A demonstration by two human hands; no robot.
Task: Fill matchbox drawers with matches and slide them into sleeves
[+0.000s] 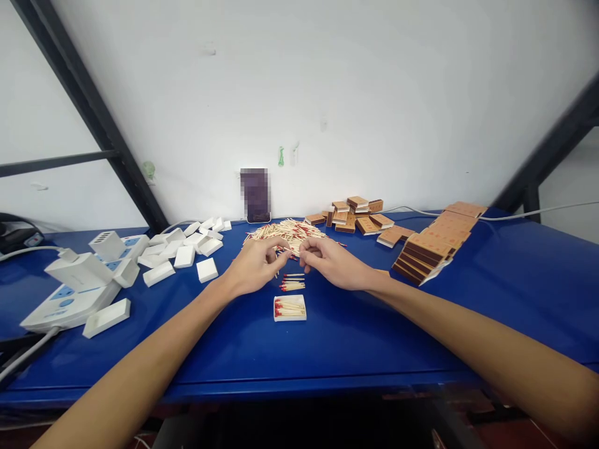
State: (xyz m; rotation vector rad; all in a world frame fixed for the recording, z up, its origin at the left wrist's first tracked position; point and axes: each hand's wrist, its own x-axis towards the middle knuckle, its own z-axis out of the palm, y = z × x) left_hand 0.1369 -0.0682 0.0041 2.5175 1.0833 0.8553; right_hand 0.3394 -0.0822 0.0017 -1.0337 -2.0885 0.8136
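My left hand (257, 265) is at the front edge of a heap of loose red-tipped matches (281, 231), its thumb and forefinger bent together. Facing it, my right hand (334, 263) has its fingers curled into a pinch close by. Whatever the fingertips hold is too small to make out against the heap. Just below the hands, a small row of matches (292, 287) lies on the blue table, red heads to the left. Nearer to me sits an open white matchbox tray (290, 317) with matches lying in it, heads also leftward.
White matchbox trays (185, 256) lie scattered at left, beside a power strip (70, 305) with chargers. Brown matchbox sleeves (358, 223) are piled at the back right, with a long stack of flat sleeves (435, 240) farther right. A phone (256, 194) leans on the wall.
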